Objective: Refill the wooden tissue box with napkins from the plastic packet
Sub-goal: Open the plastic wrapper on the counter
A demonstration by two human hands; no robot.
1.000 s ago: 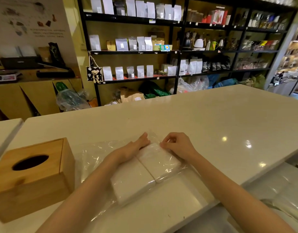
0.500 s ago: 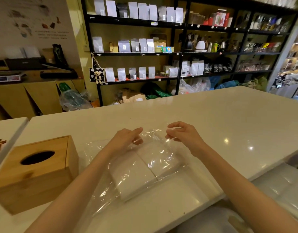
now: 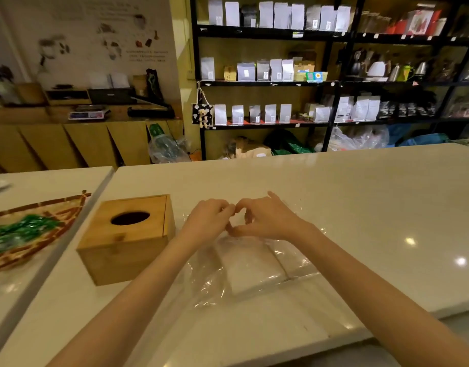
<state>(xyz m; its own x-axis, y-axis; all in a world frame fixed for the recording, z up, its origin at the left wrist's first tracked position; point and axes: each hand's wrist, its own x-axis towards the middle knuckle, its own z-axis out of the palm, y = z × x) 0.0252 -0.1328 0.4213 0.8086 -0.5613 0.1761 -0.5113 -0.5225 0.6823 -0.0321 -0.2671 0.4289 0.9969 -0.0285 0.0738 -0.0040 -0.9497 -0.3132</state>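
A wooden tissue box [image 3: 127,237] with a dark oval slot on top stands on the white counter, left of centre. To its right lies a clear plastic packet [image 3: 257,263] holding two white stacks of napkins side by side. My left hand [image 3: 209,218] and my right hand [image 3: 265,218] meet at the packet's far end, fingertips close together, each pinching the loose clear film. The film at the pinch is hard to see.
A woven basket [image 3: 29,234] with green wrapped items sits on the neighbouring counter at far left, across a narrow gap. The white counter [image 3: 360,202] stretches right and back. Black shelves [image 3: 281,83] with pouches stand behind it.
Both hands lifted off the napkins and came together at the packet's far end, pinching the film. The view swung left, bringing the basket into sight.
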